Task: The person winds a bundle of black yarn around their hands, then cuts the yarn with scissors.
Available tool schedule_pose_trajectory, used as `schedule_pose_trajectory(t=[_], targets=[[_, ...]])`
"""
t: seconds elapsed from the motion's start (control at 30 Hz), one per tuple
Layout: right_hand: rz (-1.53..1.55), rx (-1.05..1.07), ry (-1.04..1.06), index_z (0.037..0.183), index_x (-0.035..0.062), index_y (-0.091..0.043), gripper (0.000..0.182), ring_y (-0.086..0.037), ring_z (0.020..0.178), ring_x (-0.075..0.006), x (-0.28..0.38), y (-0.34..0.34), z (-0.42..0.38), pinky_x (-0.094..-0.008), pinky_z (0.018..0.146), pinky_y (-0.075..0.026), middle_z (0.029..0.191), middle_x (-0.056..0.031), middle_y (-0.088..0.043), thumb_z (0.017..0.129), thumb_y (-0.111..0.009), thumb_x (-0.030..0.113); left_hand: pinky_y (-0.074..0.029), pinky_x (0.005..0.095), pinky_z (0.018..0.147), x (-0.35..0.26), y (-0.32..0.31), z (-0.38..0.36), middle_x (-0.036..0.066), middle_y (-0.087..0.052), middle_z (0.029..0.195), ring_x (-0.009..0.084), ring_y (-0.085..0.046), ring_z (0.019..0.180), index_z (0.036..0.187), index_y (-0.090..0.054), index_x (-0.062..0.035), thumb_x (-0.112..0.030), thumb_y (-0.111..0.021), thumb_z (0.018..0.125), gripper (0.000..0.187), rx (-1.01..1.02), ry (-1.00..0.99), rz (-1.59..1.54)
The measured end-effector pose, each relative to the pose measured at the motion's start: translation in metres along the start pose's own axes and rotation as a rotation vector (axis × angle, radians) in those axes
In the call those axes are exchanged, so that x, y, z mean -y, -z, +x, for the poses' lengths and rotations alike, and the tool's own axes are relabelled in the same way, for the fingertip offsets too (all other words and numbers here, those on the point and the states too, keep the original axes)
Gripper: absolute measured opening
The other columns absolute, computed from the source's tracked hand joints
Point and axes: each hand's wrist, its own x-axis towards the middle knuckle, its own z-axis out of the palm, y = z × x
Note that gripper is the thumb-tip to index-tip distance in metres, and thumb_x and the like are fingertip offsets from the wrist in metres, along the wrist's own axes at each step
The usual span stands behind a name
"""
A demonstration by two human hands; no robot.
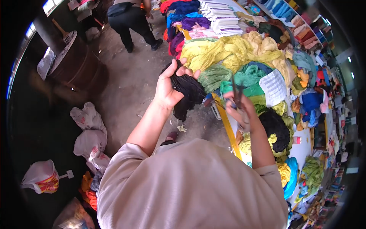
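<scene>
My left hand (170, 87) is raised over the floor beside the table, its fingers curled round a hank of black yarn (187, 91). The yarn's loose end hangs below the palm. To the right, my right hand (241, 111) grips a pair of scissors (237, 91) with the dark blades pointing up; motion blurs both. The scissors are apart from the black hank. Under and behind that hand lie green yarn (249, 78) and a printed sheet of paper (273, 87). Another black hank (275, 129) rests on the table near my right forearm.
Yellow yarn (225, 49) and a stack of white papers (219, 17) lie farther along the table, which has a yellow edge (230, 133). A person (131, 23) stands bent over at the back. A rusty drum (78, 61) and white sacks (90, 141) stand left.
</scene>
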Motion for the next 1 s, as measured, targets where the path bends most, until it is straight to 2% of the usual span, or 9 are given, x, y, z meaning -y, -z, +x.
schedule_pose_trajectory(t=[0.17, 0.3, 0.37, 0.43, 0.67, 0.7, 0.73, 0.87, 1.0], targets=[[0.037, 0.046, -0.259, 0.123, 0.0041, -0.057, 0.044, -0.049, 0.074, -0.0069, -0.034, 0.044, -0.038, -0.0221, 0.067, -0.041, 0.085, 0.0015, -0.055, 0.082, -0.072, 0.010, -0.047, 0.0383, 0.090, -0.008, 0.010, 0.000, -0.004, -0.039, 0.060, 0.0135, -0.046, 0.063, 0.096, -0.052, -0.0098, -0.028, -0.051, 0.103, 0.020, 0.194, -0.071, 0.021], [-0.497, -0.302, -0.422, 0.136, 0.0053, -0.050, 0.054, -0.056, 0.087, -0.0094, -0.062, 0.052, -0.033, -0.0252, 0.079, -0.047, 0.095, 0.0028, -0.058, 0.085, -0.069, 0.006, -0.052, 0.0354, 0.071, 0.015, -0.008, -0.004, -0.001, -0.050, 0.063, 0.0133, -0.051, 0.061, 0.097, -0.061, -0.0020, -0.025, -0.048, 0.104, 0.027, 0.162, -0.475, 0.926], [-0.231, -0.393, -0.203, 0.142, 0.0068, -0.043, 0.067, -0.055, 0.096, -0.0108, -0.055, 0.035, -0.015, -0.0261, 0.086, -0.046, 0.107, 0.0011, -0.057, 0.083, -0.073, 0.006, -0.054, 0.0355, 0.086, 0.023, -0.029, -0.016, 0.012, -0.072, 0.097, 0.0249, -0.069, 0.094, 0.115, -0.064, -0.0026, -0.021, -0.050, 0.102, 0.026, 0.430, -0.676, 1.598], [0.194, -0.360, 0.136, 0.151, 0.0085, -0.030, 0.090, -0.052, 0.115, -0.0142, -0.029, 0.006, -0.001, -0.0282, 0.098, -0.042, 0.130, -0.0027, -0.051, 0.076, -0.080, 0.008, -0.039, 0.0466, 0.109, 0.036, -0.043, -0.012, 0.021, -0.046, 0.146, 0.0395, -0.040, 0.138, 0.139, -0.051, -0.0076, -0.027, -0.063, 0.092, 0.053, 0.786, -0.801, 1.945], [0.338, -0.263, 0.048, 0.146, 0.0059, -0.041, 0.088, -0.042, 0.135, -0.0220, -0.009, -0.029, 0.026, -0.0366, 0.111, -0.034, 0.150, -0.0120, -0.041, 0.068, -0.082, 0.009, -0.021, 0.0511, 0.117, 0.019, -0.048, 0.001, 0.020, -0.033, 0.155, 0.0387, -0.023, 0.147, 0.140, -0.049, -0.0044, -0.071, -0.061, 0.076, 0.093, 0.872, -0.931, 2.255], [-0.080, -0.207, 0.359, 0.143, 0.0054, -0.044, 0.085, -0.043, 0.135, -0.0223, 0.001, -0.016, 0.020, -0.0364, 0.108, -0.039, 0.149, -0.0111, -0.042, 0.067, -0.080, 0.012, -0.019, 0.0506, 0.118, 0.005, -0.040, 0.001, 0.019, -0.030, 0.157, 0.0383, -0.019, 0.148, 0.143, -0.045, -0.0039, -0.073, -0.060, 0.074, 0.099, 0.875, -0.930, 2.378], [0.361, -0.203, 0.101, 0.148, 0.0100, -0.038, 0.099, -0.049, 0.125, -0.0207, 0.025, -0.020, 0.017, -0.0364, 0.105, -0.038, 0.139, -0.0054, -0.049, 0.062, -0.086, 0.011, -0.018, 0.0500, 0.119, -0.009, -0.029, 0.000, 0.018, -0.026, 0.159, 0.0380, -0.016, 0.149, 0.147, -0.041, -0.0034, -0.076, -0.059, 0.072, 0.106, 0.882, -0.920, 2.499], [0.021, -0.248, 0.124, 0.139, 0.0101, -0.050, 0.086, -0.043, 0.134, -0.0219, 0.018, 0.019, 0.017, -0.0457, 0.112, -0.029, 0.141, -0.0042, -0.051, 0.062, -0.088, 0.016, -0.017, 0.0451, 0.120, -0.044, 0.003, 0.005, 0.019, -0.019, 0.161, 0.0358, -0.016, 0.149, 0.153, -0.027, -0.0008, -0.079, -0.065, 0.063, 0.124, 0.665, -0.877, 1.965], [-0.088, -0.078, 0.346, 0.139, 0.0081, -0.047, 0.072, -0.046, 0.132, -0.0237, -0.003, -0.007, 0.034, -0.0434, 0.109, -0.035, 0.142, -0.0085, -0.051, 0.077, -0.082, 0.010, -0.022, 0.0487, 0.119, -0.001, 0.002, 0.007, 0.019, -0.022, 0.160, 0.0332, -0.026, 0.147, 0.152, -0.021, 0.0022, -0.090, -0.044, 0.068, 0.127, 0.377, -0.320, 0.304]])
